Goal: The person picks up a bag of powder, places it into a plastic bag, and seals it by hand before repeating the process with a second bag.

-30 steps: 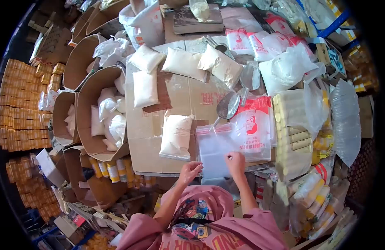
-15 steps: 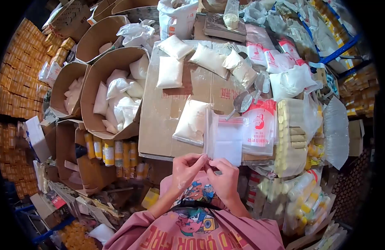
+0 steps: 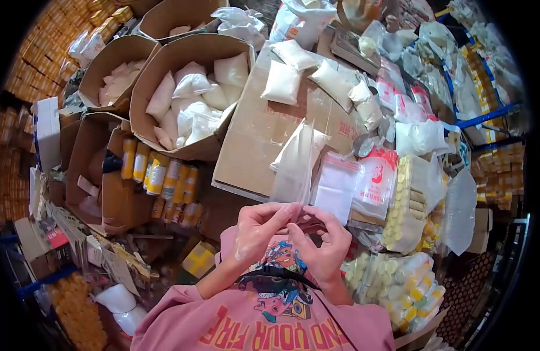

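My left hand [image 3: 259, 229] and my right hand [image 3: 324, 240] pinch the lower edge of an empty clear zip bag [image 3: 294, 167], which stands upright between them, close to my chest. Behind it a stack of empty clear bags [image 3: 338, 186] lies on the cardboard tabletop [image 3: 252, 140]. Next to the stack lies a red-printed bag [image 3: 378, 175]. Several filled white powder bags [image 3: 281, 82] lie on the cardboard. A metal scoop [image 3: 361, 144] rests near the stack.
Open cartons [image 3: 191, 99] full of white powder bags stand left of the table. Yellow-labelled bottles [image 3: 159, 175] lie in a box below them. Wrapped yellow-capped bottles [image 3: 406, 202] are stacked at right. A scale [image 3: 356, 44] sits at the table's far end.
Both hands have lifted one clear bag off the stack and brought it toward my chest, turning it upright. The view has swung to the left.
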Motion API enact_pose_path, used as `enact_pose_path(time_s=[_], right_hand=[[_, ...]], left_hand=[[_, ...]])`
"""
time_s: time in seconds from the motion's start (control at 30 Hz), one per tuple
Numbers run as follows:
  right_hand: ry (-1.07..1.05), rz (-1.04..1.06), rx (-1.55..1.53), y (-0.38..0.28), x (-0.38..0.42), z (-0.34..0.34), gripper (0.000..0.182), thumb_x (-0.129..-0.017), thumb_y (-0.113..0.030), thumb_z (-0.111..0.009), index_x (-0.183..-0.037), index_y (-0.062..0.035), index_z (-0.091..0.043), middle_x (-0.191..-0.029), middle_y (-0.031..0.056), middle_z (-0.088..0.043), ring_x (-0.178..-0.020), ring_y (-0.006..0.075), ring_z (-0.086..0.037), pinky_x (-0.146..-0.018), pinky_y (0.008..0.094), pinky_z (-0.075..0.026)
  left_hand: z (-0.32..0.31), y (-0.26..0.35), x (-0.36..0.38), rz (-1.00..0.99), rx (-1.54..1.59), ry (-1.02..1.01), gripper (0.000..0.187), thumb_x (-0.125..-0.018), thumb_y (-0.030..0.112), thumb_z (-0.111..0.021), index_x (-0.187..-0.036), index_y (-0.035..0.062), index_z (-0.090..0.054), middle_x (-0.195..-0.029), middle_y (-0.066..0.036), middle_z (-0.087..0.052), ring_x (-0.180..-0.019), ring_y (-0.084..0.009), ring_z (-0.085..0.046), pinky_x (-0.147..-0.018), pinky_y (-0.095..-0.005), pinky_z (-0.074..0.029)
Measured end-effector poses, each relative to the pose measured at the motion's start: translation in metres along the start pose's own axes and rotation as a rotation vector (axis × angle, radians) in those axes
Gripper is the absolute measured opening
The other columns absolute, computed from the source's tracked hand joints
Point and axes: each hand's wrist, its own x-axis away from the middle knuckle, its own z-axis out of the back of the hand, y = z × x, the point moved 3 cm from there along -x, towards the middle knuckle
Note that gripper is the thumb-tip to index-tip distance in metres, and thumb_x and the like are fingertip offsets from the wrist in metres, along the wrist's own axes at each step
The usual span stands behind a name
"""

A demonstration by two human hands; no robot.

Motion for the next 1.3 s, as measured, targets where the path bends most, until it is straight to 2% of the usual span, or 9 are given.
enact_pose_path(time_s=[0.17, 0.57, 0.67, 0.77, 0.8, 0.9, 1.07, 1.2, 1.3], right_hand=[[-0.057, 0.023, -0.092, -0.006, -0.002, -0.017, 0.041, -0.077, -0.001, -0.081, -0.113, 0.007, -0.063, -0.094, 0.0121, -0.072, -0.081, 0.0153, -0.071, -0.075, 0.0284, -0.058], [-0.141, -0.043, -0.297, 0.003, -0.008, -0.006, 0.038, -0.083, 0.004, -0.072, -0.118, 0.0088, -0.058, -0.097, 0.0125, -0.07, -0.087, 0.015, -0.069, -0.076, 0.0282, -0.058], [-0.152, -0.042, -0.218, 0.011, -0.011, 0.005, 0.039, -0.081, 0.003, -0.072, -0.118, 0.0063, -0.059, -0.096, 0.0126, -0.07, -0.085, 0.0156, -0.07, -0.075, 0.0284, -0.058], [-0.127, 0.172, 0.135, 0.01, -0.014, 0.012, 0.042, -0.077, 0.002, -0.073, -0.117, 0.003, -0.062, -0.094, 0.0125, -0.069, -0.081, 0.0176, -0.071, -0.074, 0.0291, -0.059], [-0.123, 0.229, 0.149, 0.013, -0.014, 0.013, 0.045, -0.072, 0.003, -0.073, -0.116, 0.001, -0.063, -0.093, 0.0137, -0.067, -0.078, 0.0223, -0.07, -0.071, 0.0309, -0.059], [-0.14, 0.331, 0.286, 0.021, -0.016, 0.017, 0.047, -0.07, 0.004, -0.072, -0.116, 0.0012, -0.063, -0.093, 0.0139, -0.065, -0.079, 0.026, -0.069, -0.069, 0.0323, -0.058], [-0.174, 0.135, 0.216, 0.048, -0.02, 0.023, 0.043, -0.077, 0.003, -0.069, -0.118, -0.0013, -0.059, -0.097, 0.0168, -0.067, -0.082, 0.0308, -0.069, -0.072, 0.0362, -0.057], [-0.22, -0.084, 0.028, 0.065, -0.026, 0.033, 0.032, -0.087, 0.004, -0.064, -0.118, 0.0003, -0.054, -0.086, 0.0089, -0.064, -0.075, 0.0111, -0.065, -0.066, 0.0277, -0.055], [-0.184, -0.312, -0.158, 0.086, -0.031, 0.042, 0.036, -0.086, -0.007, -0.07, -0.117, 0.0008, -0.053, -0.08, 0.0105, -0.065, -0.074, 0.0169, -0.068, -0.068, 0.0312, -0.055]], left_hand=[[0.0, 0.023, 0.014, -0.092, -0.025, 0.054, 0.026, -0.099, 0.009, -0.061, -0.117, -0.0083, -0.067, -0.106, -0.013, -0.072, -0.096, -0.0149, -0.068, -0.086, -0.0275, -0.057], [-0.011, 0.005, 0.013, -0.165, 0.003, 0.091, 0.026, -0.1, 0.009, -0.061, -0.12, -0.0058, -0.067, -0.105, -0.009, -0.072, -0.094, -0.0113, -0.066, -0.083, -0.0242, -0.055], [-0.019, 0.004, 0.011, -0.197, -0.186, 0.107, 0.023, -0.098, 0.008, -0.062, -0.116, -0.0064, -0.069, -0.1, -0.008, -0.073, -0.089, -0.01, -0.066, -0.078, -0.0232, -0.055], [-0.024, -0.005, 0.002, -0.21, -0.234, 0.12, 0.02, -0.096, 0.007, -0.065, -0.109, -0.0071, -0.071, -0.092, -0.008, -0.074, -0.083, -0.0092, -0.067, -0.073, -0.0232, -0.055], [-0.025, -0.009, -0.001, -0.208, -0.273, 0.127, 0.02, -0.095, 0.008, -0.065, -0.107, -0.0075, -0.071, -0.09, -0.008, -0.075, -0.081, -0.0091, -0.067, -0.071, -0.0233, -0.056], [-0.029, -0.015, -0.01, -0.203, -0.382, 0.141, 0.02, -0.093, 0.009, -0.066, -0.102, -0.0084, -0.071, -0.084, -0.01, -0.075, -0.076, -0.0086, -0.068, -0.069, -0.0236, -0.056], [-0.037, -0.02, -0.023, -0.155, -0.545, 0.157, 0.022, -0.092, 0.011, -0.066, -0.099, -0.0093, -0.071, -0.081, -0.012, -0.075, -0.074, -0.0085, -0.068, -0.068, -0.0236, -0.056], [-0.016, -0.049, -0.043, -0.066, -0.502, 0.162, 0.022, -0.09, 0.011, -0.066, -0.096, -0.0093, -0.071, -0.078, -0.012, -0.075, -0.072, -0.0098, -0.069, -0.067, -0.0241, -0.056], [-0.016, -0.059, -0.048, -0.048, -0.531, 0.149, 0.023, -0.089, 0.012, -0.067, -0.095, -0.0089, -0.071, -0.078, -0.012, -0.075, -0.071, -0.0102, -0.069, -0.066, -0.0245, -0.056]])
